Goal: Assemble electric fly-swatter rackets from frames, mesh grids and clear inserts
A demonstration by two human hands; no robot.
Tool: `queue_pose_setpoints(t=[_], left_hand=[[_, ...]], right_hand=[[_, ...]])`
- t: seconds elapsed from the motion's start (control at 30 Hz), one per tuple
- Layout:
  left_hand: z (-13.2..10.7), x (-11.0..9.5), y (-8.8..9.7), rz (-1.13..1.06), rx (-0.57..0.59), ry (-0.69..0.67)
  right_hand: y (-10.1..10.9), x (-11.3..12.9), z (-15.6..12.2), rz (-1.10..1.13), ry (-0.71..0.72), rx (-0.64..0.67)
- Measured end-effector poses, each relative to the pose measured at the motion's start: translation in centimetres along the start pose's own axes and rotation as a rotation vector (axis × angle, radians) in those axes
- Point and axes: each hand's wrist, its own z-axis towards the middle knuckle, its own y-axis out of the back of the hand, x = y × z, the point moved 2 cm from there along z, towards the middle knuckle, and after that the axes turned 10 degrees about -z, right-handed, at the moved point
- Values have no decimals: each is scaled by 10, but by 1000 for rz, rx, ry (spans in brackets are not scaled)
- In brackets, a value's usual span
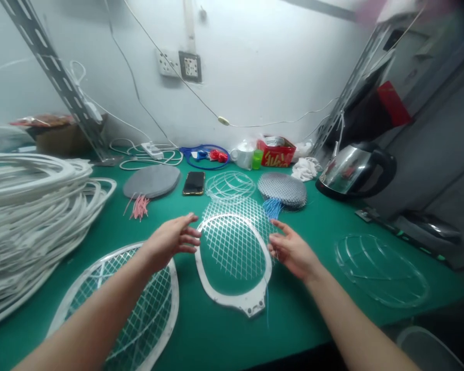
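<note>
In the middle of the green table lies a white oval racket-shaped plastic frame (232, 298). A silvery wire mesh sheet (235, 237) overlaps the frame and extends beyond its far end. Beside its left edge is my left hand (174, 237), fingers apart and slightly bent, holding nothing visible. At the mesh's right edge is my right hand (294, 251), forefinger stretched out and other fingers loosely curled; it seems to hold nothing, though contact with the mesh is hard to judge. A thin blue strand (267, 306) hangs over the frame's right side.
White frames (34, 226) are piled at left; a meshed frame (174, 288) lies under my left forearm. Grey mesh discs (152, 181), blue strands (272, 208), a phone (194, 183) and clear plastic grids (382, 270) lie around. A kettle (348, 172) stands right.
</note>
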Motion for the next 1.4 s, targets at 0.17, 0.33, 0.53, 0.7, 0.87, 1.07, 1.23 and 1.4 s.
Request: queue_pose_setpoints(t=[0.17,0.33,0.53,0.7,0.87,1.07,1.23,1.4], left_hand=[[-3,7,-7,-180,-54,31],[-3,27,-15,-33,-63,38],[1,35,-16,168,-44,35],[5,35,-19,265,-43,23],[1,30,-22,306,-55,-9],[1,32,-17,302,-59,-48],[12,33,-17,378,-63,-46],[16,33,-16,394,-92,-55]], right_hand=[[-7,-5,13,-312,-75,-1],[-1,-3,28,-833,85,-92],[0,-4,31,-1129,147,-107],[0,-6,31,-1232,187,-126],[0,-6,29,-1247,214,-117],[-1,-2,30,-1208,209,-117],[-5,-6,38,-1300,195,-101],[-9,-9,41,-1408,205,-116]])
